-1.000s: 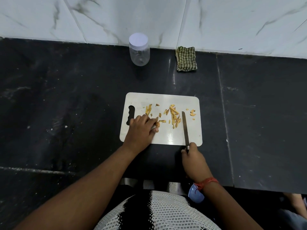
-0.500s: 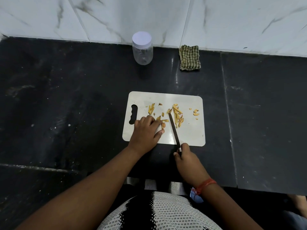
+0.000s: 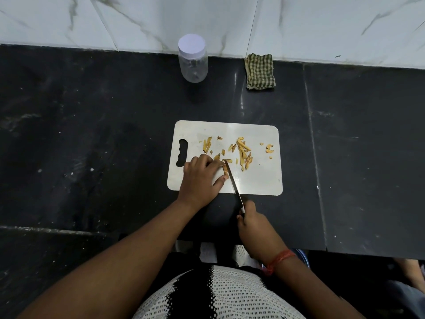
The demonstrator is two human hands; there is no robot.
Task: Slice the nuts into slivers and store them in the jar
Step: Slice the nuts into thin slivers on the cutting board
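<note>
You are in the middle of the slicing step. Your left hand [image 3: 200, 178] rests on the cutting board [image 3: 257, 180], and its curled fingers and thumb pinch a nut [image 3: 226, 169] against the board. Your right hand [image 3: 255, 226] has its fingers wrapped tight around the handle of the knife [image 3: 233, 181]; the handle itself is hidden inside the fist. The blade lies slanted across the near edge of the board, and its tip is touching the nut, just beside your left fingertips.

Many slivers [image 3: 243, 153] are already scattered over the middle of the board, and a few small curved pieces lie apart toward the right side. So I judge that the cutting is well advanced, but the storing is not yet begun: the jar [image 3: 193, 59] stands at the back by the wall, with its white lid on, and it looks almost empty.

The next cut asks for care, I think. The nut is small and the blade is very near your thumb, so keep the fingertips tucked back and press down slowly so that the nut does not roll.

The counter [image 3: 92, 134] is dark stone with pale specks and some shine. Behind it is a white marble-look wall [image 3: 322, 24]. A folded checked cloth [image 3: 260, 71] lies near the jar, to its right.
</note>
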